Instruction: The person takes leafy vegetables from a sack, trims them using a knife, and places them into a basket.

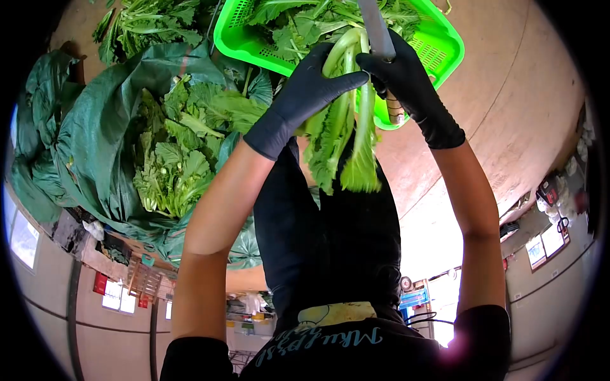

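My left hand (308, 95), in a black glove, is closed around a bunch of leafy greens (361, 166) with thick pale stems. The stems bend over at the top and the leaves hang down in front of my legs. Close beside it, my gloved right hand (410, 89) grips a knife (376, 30), its blade pointing up and away and its handle showing below the palm. The right thumb lies near the stems; whether it touches them I cannot tell. Both hands are above the near edge of a bright green plastic basket (251, 53), which has more greens inside.
On the left, a dark green woven sack (95, 136) lies open with loose leafy greens (181, 146) in it. Another pile of greens (151, 28) rests on the floor at the upper left. Concrete floor (508, 120) spreads to the right of the basket.
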`<state>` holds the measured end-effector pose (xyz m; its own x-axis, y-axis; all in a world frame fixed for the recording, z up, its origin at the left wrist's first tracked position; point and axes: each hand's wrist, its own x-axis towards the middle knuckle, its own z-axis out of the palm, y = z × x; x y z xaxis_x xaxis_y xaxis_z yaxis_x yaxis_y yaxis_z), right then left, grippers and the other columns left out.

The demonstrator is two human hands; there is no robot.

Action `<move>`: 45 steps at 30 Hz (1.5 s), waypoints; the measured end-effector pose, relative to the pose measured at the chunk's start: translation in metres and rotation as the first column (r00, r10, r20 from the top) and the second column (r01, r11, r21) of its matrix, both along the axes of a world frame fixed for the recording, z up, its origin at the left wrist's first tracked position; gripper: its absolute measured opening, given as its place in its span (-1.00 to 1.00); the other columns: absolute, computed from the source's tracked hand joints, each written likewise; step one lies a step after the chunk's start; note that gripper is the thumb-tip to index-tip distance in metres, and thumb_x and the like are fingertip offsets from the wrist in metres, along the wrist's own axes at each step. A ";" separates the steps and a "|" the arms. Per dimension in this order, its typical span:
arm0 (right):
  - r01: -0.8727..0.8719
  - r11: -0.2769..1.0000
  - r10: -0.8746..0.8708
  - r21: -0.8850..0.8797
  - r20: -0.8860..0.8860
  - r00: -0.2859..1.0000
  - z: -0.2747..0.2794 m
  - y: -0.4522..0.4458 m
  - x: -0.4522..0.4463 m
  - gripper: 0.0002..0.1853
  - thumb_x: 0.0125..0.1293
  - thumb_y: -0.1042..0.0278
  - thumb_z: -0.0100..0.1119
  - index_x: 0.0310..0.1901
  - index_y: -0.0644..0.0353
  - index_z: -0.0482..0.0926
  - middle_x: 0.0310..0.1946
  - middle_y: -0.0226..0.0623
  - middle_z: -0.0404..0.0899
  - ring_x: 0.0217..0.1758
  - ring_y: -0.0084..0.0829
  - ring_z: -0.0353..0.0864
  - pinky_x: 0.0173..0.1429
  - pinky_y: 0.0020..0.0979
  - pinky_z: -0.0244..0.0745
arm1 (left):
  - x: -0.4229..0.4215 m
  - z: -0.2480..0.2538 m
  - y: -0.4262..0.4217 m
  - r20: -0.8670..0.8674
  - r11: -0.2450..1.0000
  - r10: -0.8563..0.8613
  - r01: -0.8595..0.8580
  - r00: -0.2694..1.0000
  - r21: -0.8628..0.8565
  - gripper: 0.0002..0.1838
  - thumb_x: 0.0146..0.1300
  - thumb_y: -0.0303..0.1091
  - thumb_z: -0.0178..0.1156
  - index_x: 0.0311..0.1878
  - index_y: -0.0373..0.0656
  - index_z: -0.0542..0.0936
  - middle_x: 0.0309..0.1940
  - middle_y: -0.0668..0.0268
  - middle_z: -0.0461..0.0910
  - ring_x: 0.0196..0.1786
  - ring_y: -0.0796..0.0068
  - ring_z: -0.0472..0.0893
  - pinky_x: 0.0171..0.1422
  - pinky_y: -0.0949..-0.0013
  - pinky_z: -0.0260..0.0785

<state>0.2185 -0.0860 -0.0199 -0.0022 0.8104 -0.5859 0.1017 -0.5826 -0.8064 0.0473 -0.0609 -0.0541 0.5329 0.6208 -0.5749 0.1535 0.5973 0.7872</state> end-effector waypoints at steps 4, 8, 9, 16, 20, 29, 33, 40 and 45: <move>-0.339 0.899 0.256 0.279 0.293 0.921 0.002 0.003 0.012 -0.69 0.02 0.40 0.24 -0.18 0.22 0.44 -0.53 -0.30 0.44 -0.52 -0.41 0.46 -0.39 -0.43 0.39 | -0.006 0.019 0.005 0.021 0.986 -0.162 0.162 0.987 -0.038 -0.51 0.00 -0.25 0.32 0.00 -0.25 0.44 -0.26 0.34 0.53 -0.25 0.61 0.49 -0.13 0.49 0.37; -0.614 0.775 0.490 0.145 0.476 0.731 0.000 0.002 0.042 -0.60 -0.05 0.36 0.30 -0.11 0.18 0.49 -0.31 -0.14 0.53 -0.33 -0.20 0.55 -0.23 -0.37 0.45 | -0.017 0.005 0.002 0.034 0.951 -0.275 0.277 0.961 -0.141 -0.55 0.00 -0.33 0.23 -0.02 -0.31 0.45 -0.33 0.33 0.54 -0.27 0.58 0.49 -0.11 0.46 0.36; -0.619 0.775 0.471 0.126 0.537 0.700 -0.004 -0.002 0.044 -0.59 -0.06 0.34 0.32 -0.11 0.18 0.50 -0.30 -0.14 0.54 -0.31 -0.20 0.55 -0.22 -0.37 0.46 | -0.017 0.009 -0.001 0.061 0.957 -0.237 0.244 0.970 -0.157 -0.56 -0.01 -0.35 0.20 -0.02 -0.31 0.45 -0.33 0.31 0.55 -0.28 0.56 0.50 -0.09 0.45 0.35; -0.513 0.849 0.222 0.129 0.793 0.567 0.002 -0.021 0.016 -0.81 -0.05 0.30 0.23 -0.55 0.14 0.41 -0.59 -0.20 0.41 -0.48 -0.13 0.48 -0.44 -0.25 0.35 | -0.012 0.015 -0.011 0.008 0.992 -0.058 0.059 0.998 -0.112 -0.59 -0.07 -0.26 0.21 -0.15 -0.30 0.48 -0.37 0.26 0.52 -0.32 0.52 0.48 -0.15 0.42 0.36; -0.521 0.852 0.325 0.052 0.727 0.604 0.000 -0.021 0.011 -0.82 -0.05 0.25 0.21 -0.51 0.13 0.47 -0.56 -0.17 0.46 -0.43 -0.08 0.49 -0.41 -0.18 0.34 | -0.008 0.022 -0.009 0.011 0.974 -0.119 0.119 0.993 -0.193 -0.54 -0.08 -0.27 0.24 -0.09 -0.29 0.46 -0.32 0.27 0.52 -0.26 0.55 0.48 -0.14 0.43 0.36; -0.289 0.942 0.330 -0.169 0.621 0.711 -0.080 -0.080 0.069 -0.74 0.11 0.17 0.11 -0.35 0.21 0.55 -0.54 -0.16 0.53 -0.49 -0.18 0.53 -0.40 -0.23 0.42 | 0.009 0.034 0.002 0.053 0.974 -0.227 0.227 0.973 -0.008 -0.37 0.02 -0.25 0.30 0.15 -0.28 0.33 -0.10 0.27 0.48 -0.06 0.53 0.46 0.06 0.43 0.33; 0.281 0.946 -0.282 -0.163 0.015 0.959 0.018 -0.045 0.029 -0.56 0.04 0.40 0.28 0.02 0.20 0.48 -0.54 -0.53 0.46 -0.61 -0.75 0.30 -0.54 -0.60 0.25 | 0.029 0.031 0.003 0.102 0.983 -0.173 0.165 0.980 0.082 -0.38 0.24 0.10 0.01 0.15 -0.25 0.34 -0.12 0.14 0.50 -0.07 0.37 0.49 0.05 0.36 0.32; 0.026 0.996 -0.034 0.083 0.097 0.995 0.033 -0.020 0.030 -0.54 0.00 0.43 0.29 -0.04 0.28 0.39 -0.29 -0.39 0.44 -0.26 -0.56 0.38 -0.16 -0.50 0.32 | 0.042 0.023 0.003 0.125 0.951 -0.225 0.190 0.966 0.242 -0.45 0.26 0.07 -0.02 0.13 -0.20 0.38 -0.15 0.11 0.56 -0.08 0.26 0.55 0.02 0.34 0.33; -0.060 0.951 0.076 -0.304 0.042 0.996 0.030 -0.030 0.062 -0.52 -0.04 0.49 0.21 -0.01 0.32 0.40 -0.28 -0.42 0.46 -0.23 -0.59 0.42 -0.12 -0.54 0.37 | 0.047 0.001 0.015 -0.006 0.784 -0.458 0.407 0.889 0.469 -0.51 0.25 0.03 0.02 -0.02 -0.23 0.49 -0.26 0.06 0.57 -0.22 0.12 0.56 -0.09 0.30 0.36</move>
<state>0.2806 -0.1157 0.0104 -0.0136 0.5944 -0.8041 0.1874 -0.7884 -0.5860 0.0940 -0.0456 -0.0532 0.8473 0.4834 -0.2199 0.2142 0.0680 0.9744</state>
